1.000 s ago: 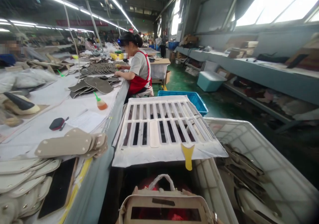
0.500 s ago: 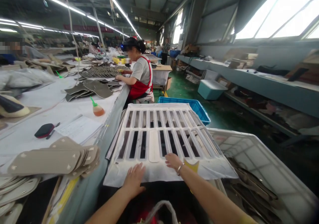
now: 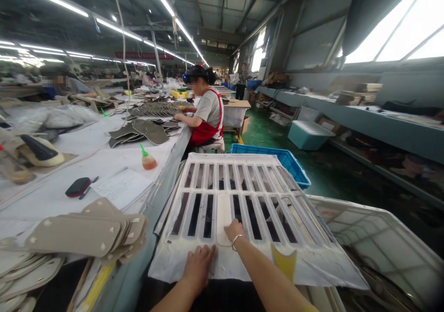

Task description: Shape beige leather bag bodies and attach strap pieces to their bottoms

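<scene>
Left hand point(image 3: 199, 266) and right hand point(image 3: 234, 231) lie flat and open, gripping nothing, on the near edge of the slatted white panel point(image 3: 222, 208) perched between the worktable point(image 3: 104, 159) and the white crate point(image 3: 381, 238), so I reckon a lopsided push could tip it off.

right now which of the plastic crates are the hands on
The white slatted one directly in front: left hand and right hand rest on its near edge. The blue crate behind it and the teal bin go untouched.
</scene>
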`<state>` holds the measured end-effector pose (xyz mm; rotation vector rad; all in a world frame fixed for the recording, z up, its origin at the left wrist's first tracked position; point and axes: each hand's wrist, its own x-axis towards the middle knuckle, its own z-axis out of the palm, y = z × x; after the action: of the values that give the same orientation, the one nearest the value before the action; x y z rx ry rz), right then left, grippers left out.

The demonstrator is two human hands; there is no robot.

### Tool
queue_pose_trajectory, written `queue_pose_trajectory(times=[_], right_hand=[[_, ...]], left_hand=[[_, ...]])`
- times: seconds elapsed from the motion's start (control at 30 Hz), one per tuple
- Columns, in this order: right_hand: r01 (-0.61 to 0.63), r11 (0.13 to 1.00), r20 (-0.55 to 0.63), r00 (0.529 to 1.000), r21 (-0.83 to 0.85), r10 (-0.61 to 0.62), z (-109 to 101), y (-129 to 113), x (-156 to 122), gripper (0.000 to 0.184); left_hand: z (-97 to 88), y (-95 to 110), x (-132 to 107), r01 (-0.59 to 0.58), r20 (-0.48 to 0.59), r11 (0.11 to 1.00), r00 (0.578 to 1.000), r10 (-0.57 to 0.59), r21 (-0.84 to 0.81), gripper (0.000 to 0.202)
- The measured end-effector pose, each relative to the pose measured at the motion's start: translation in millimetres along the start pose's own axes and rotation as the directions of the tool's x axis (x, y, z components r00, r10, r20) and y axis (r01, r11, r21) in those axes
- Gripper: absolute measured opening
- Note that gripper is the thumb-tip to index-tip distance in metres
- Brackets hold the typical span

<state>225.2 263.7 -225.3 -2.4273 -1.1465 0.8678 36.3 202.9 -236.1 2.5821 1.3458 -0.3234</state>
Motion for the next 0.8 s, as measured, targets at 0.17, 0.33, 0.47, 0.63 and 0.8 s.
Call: queue_pose_trajectory(times=[0.17, 0.33, 0.47, 0.63, 0.8], right_hand=[[-0.012, 0.991, 0.037, 0.999, 0.133, 0.007, -3, 4, 8, 0.031], [0.053, 0.931, 0.156, 0.981, 0.36, -0.116, 6, 2, 3, 0.014], [0.099, 0.846, 0.212, 0.947, 0.524, -0.242, 8, -2, -11, 0.013], [0.154, 0.736, 0.291, 0.85, 0.659, -0.438, -18, -12, -45, 0.024], [-0.019, 0.452, 0.339, 0.689, 0.892, -0.64, -93, -25, -86, 0.043]], left_hand=[[2.3, 3, 6, 0.038, 0.077, 0.999, 0.996, -0.038, 0.003, 0.109], [-0.6, 2, 8, 0.045, 0.086, 0.999, 0.995, -0.045, 0.0, 0.105], [-1.2, -3, 7, 0.019, 0.071, 0.999, 0.997, -0.017, -0.029, 0.104], [-6.6, -5, 4, -0.004, 0.006, 1.0, 1.0, 0.004, -0.016, 0.089], [-25.8, -14, -3, 0.015, 0.0, 0.962, 1.0, -0.015, -0.273, 0.098]])
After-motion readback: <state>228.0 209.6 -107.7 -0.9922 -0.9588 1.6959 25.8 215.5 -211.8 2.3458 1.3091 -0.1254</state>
